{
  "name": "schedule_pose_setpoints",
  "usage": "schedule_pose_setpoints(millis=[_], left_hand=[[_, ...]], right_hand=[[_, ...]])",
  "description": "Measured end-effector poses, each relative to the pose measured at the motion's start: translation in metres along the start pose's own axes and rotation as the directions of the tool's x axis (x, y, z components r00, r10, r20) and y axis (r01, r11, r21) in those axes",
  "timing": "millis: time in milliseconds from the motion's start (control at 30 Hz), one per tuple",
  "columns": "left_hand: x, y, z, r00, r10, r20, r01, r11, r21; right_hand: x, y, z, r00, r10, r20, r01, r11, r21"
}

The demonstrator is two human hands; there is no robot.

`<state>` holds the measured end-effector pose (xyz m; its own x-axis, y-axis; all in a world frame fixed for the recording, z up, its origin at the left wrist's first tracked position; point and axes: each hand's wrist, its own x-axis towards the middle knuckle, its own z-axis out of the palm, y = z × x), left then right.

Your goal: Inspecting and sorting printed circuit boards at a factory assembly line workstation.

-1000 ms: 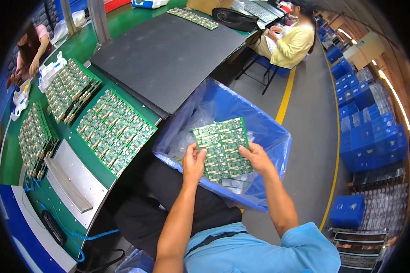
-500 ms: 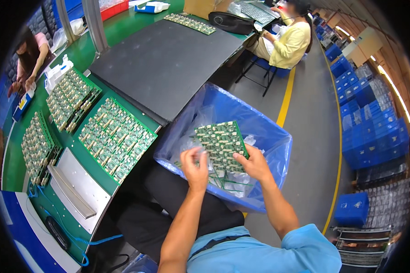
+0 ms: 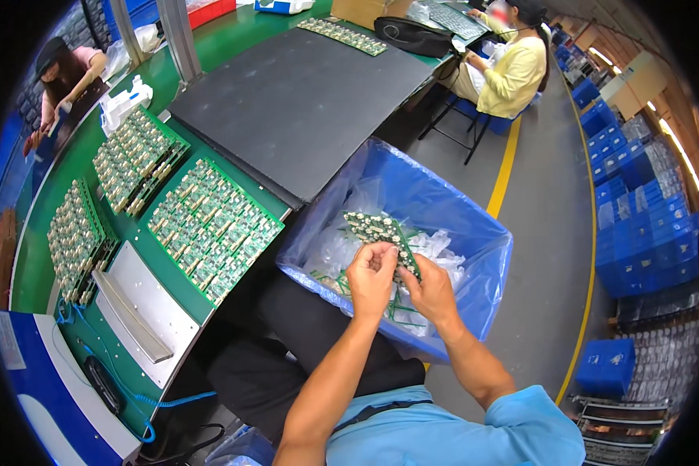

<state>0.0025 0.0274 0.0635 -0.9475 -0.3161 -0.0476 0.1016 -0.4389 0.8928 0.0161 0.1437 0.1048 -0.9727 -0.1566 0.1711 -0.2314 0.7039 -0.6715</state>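
Observation:
My left hand [image 3: 371, 278] and my right hand [image 3: 429, 291] both grip a green circuit board panel [image 3: 380, 233], held tilted on edge over a blue bin [image 3: 474, 225] lined with clear plastic. Several green board pieces and scraps of clear plastic lie in the bin under my hands. The two hands sit close together at the panel's near end. My lap in dark trousers is just left of the bin.
Three green board panels [image 3: 213, 225] lie on the green workbench at my left, beside a grey metal fixture [image 3: 132, 307] and a large black mat [image 3: 303, 101]. A seated person in yellow [image 3: 512, 70] works at the far end. Blue crates [image 3: 637, 225] stack along the right.
The panel was held flat and wide with my hands at its sides. Now it is turned on edge, and my hands have drawn together at its near end.

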Motion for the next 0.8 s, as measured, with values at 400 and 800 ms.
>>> schedule_pose_setpoints(millis=[400,800], left_hand=[[-0.025,0.019,0.018,0.838,0.419,0.35,-0.523,0.801,0.292],[0.006,0.007,-0.019,0.924,0.343,0.172,-0.384,0.83,0.405]], right_hand=[[-0.01,0.026,0.026,0.974,0.175,-0.147,-0.164,0.983,0.082],[0.009,0.044,-0.014,0.962,0.23,0.15,-0.269,0.893,0.359]])
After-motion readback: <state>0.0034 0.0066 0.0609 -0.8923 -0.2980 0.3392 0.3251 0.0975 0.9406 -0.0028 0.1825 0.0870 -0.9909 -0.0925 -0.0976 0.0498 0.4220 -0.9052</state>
